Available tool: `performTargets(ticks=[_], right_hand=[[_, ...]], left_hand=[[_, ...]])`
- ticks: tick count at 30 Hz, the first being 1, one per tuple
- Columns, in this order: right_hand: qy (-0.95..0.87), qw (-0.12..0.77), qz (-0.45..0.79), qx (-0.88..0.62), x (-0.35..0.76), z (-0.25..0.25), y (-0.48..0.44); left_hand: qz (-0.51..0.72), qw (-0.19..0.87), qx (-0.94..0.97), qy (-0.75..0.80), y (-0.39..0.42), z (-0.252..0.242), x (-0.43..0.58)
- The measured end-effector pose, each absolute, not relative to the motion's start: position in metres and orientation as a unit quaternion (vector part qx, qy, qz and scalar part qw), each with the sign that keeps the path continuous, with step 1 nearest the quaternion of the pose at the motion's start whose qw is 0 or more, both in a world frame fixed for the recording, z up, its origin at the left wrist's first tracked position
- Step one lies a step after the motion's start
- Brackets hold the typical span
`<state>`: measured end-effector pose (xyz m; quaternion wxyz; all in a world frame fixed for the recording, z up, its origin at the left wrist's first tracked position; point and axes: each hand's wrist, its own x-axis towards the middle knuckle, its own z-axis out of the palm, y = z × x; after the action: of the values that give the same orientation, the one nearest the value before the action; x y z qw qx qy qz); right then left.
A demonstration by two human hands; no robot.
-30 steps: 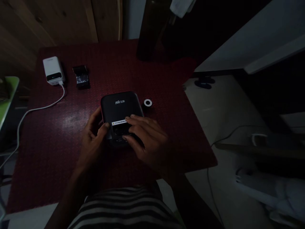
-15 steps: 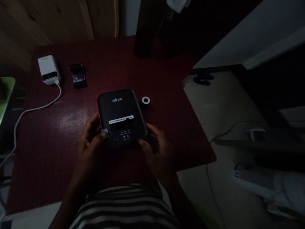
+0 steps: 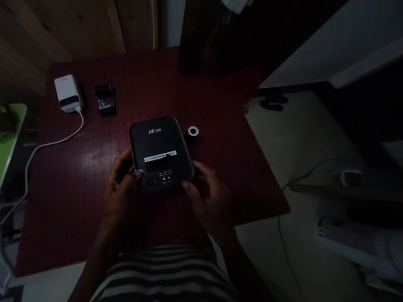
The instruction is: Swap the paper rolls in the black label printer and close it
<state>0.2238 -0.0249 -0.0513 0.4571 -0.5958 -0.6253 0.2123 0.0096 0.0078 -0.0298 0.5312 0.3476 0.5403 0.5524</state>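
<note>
Black printer (image 3: 160, 153) on the red table (image 3: 78, 176), apparently closed; left hand (image 3: 121, 188) and right hand (image 3: 206, 195) clasp its near corners.

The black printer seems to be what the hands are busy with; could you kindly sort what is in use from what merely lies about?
In use: black printer, left hand, right hand.
Lying about: white device, its white cable, small black item, small ring.

A matt black plastic finish is shown by the printer (image 3: 160, 153), a rough, faintly sheened weave by the dark red tablecloth (image 3: 78, 176), smooth white plastic by the small device (image 3: 68, 93), and grained wood by the wall panels (image 3: 63, 25).
</note>
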Motion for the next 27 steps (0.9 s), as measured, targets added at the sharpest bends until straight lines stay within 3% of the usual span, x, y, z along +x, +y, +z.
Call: performTargets(ticks=[12, 19, 21, 25, 27], right_hand=[[-0.658, 0.463, 0.178, -0.567, 0.226, -0.047, -0.019], [-0.755, 0.417, 0.103, -0.496, 0.242, -0.005, 0.030], [-0.819, 0.336, 0.101, -0.454, 0.228, 0.008, 0.056], [-0.892, 0.078, 0.108, -0.432, 0.187, 0.023, 0.096], [-0.893, 0.023, 0.097, -0.438, 0.173, 0.024, 0.105]], left_hand=[[0.543, 0.478, 0.393, 0.568, 0.003, -0.042, 0.007], [0.572, 0.483, 0.422, 0.512, 0.003, -0.059, 0.004], [0.578, 0.475, 0.426, 0.509, 0.003, -0.060, 0.005], [0.570, 0.464, 0.450, 0.507, 0.000, -0.058, 0.006], [0.562, 0.462, 0.460, 0.510, -0.002, -0.057, 0.005]])
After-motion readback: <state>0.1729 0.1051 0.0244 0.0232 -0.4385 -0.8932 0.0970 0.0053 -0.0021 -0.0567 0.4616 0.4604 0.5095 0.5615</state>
